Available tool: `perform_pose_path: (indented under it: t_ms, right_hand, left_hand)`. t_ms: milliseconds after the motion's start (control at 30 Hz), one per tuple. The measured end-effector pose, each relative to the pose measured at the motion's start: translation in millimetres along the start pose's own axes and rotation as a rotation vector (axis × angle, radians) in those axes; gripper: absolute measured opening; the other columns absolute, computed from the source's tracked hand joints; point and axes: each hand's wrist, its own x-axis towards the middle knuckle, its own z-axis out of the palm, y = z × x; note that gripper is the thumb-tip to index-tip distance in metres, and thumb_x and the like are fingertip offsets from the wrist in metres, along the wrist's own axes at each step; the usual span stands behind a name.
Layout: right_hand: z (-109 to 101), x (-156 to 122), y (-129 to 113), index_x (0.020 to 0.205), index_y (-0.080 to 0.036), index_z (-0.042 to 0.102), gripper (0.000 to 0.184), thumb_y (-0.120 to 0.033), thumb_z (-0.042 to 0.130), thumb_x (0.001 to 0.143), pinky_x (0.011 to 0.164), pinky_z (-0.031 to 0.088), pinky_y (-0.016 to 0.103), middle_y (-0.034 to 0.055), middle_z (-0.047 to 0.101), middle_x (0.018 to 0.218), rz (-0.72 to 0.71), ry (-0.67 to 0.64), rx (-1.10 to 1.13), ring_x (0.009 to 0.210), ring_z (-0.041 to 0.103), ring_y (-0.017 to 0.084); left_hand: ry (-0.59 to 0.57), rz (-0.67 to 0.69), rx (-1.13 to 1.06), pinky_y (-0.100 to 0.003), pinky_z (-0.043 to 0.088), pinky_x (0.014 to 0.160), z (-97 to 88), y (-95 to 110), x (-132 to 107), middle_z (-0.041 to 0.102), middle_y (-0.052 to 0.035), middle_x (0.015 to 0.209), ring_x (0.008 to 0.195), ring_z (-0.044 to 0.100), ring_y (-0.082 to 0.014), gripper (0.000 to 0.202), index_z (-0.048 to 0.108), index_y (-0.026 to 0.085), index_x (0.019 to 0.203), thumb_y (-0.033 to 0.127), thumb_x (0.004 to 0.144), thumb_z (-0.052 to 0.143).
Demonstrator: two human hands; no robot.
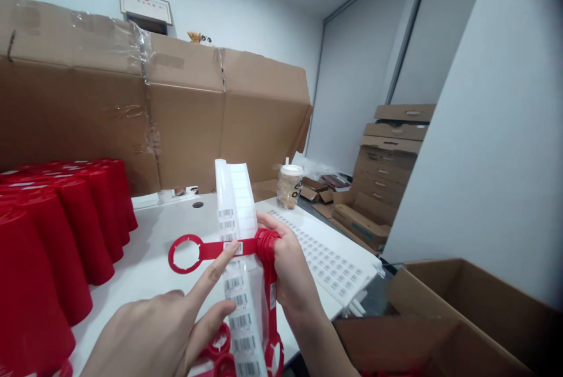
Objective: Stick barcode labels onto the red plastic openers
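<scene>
My right hand is closed around several red plastic ring-ended pieces, gathered in a bundle. One flat red piece sticks out to the left, with an open notched ring at its far end. My left hand has its index finger stretched out, its tip touching a small barcode label on that piece's flat strip. Its thumb is apart, beside a long strip of barcode labels that runs behind the red piece. Whether my right fingers also grip the label strip is hidden. More red rings show below.
Tall red stacks line the white table at the left. A barcode label sheet lies to the right, behind it a lidded cup. Large cardboard stands at the back, an open carton at lower right.
</scene>
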Motion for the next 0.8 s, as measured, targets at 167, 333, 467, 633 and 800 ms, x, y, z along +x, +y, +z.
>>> perform_pose_path:
  t_ms: [167,333,467,633,800]
  right_hand:
    - [-10.6,12.1,3.4,0.094,-0.019,0.075,0.033,-0.008,0.055,0.071,0.074,0.056,0.035,0.0061,0.079,0.092,-0.08,0.055,-0.02,0.08,0.073,0.024]
    - [-17.5,20.2,7.9,0.096,-0.019,0.074,0.035,-0.009,0.055,0.069,0.067,0.054,0.032,0.0053,0.078,0.09,-0.114,0.108,-0.055,0.074,0.071,0.022]
    - [-12.1,17.6,10.2,0.095,-0.018,0.074,0.034,-0.009,0.054,0.069,0.068,0.054,0.03,0.0056,0.078,0.092,-0.099,0.103,-0.062,0.075,0.07,0.021]
    - [-7.0,12.3,5.8,0.098,-0.018,0.073,0.035,-0.009,0.054,0.07,0.07,0.055,0.031,0.0062,0.078,0.095,-0.061,0.092,-0.098,0.081,0.072,0.023]
    - [-4.8,7.8,0.3,0.099,-0.018,0.074,0.036,-0.008,0.055,0.07,0.076,0.055,0.033,0.0071,0.078,0.101,-0.04,0.035,-0.09,0.084,0.072,0.023]
  left_hand:
    - [-0.176,-0.07,-0.093,-0.025,0.038,0.042,-6.5,-16.8,-5.4,0.063,0.0068,0.044,0.04,0.064,-0.0211,0.062,0.024,0.036,0.159,0.049,0.1,0.04]
    - [-0.209,-0.404,-0.639,-0.02,0.043,0.038,-32.0,-20.6,1.3,0.064,0.0088,0.045,0.041,0.064,-0.019,0.085,0.005,0.036,0.16,0.066,0.091,0.045]
    - [-0.295,-0.533,-0.944,-0.012,0.027,0.029,-36.2,-26.5,21.4,0.059,0.0068,0.037,0.024,0.047,-0.0105,0.075,0.037,0.03,0.146,0.075,0.087,0.047]
    - [-0.426,-0.556,-1.236,-0.009,0.018,0.03,-29.9,-44.2,33.2,0.042,0.0116,0.026,0.021,0.024,-0.0019,0.046,0.062,0.023,0.105,0.064,0.084,0.064]
    - [-0.62,-0.534,-1.513,-0.009,0.021,0.029,-28.4,-54.4,30.2,0.039,0.0143,0.027,0.024,0.015,-0.0005,0.032,0.064,0.024,0.102,0.045,0.08,0.077]
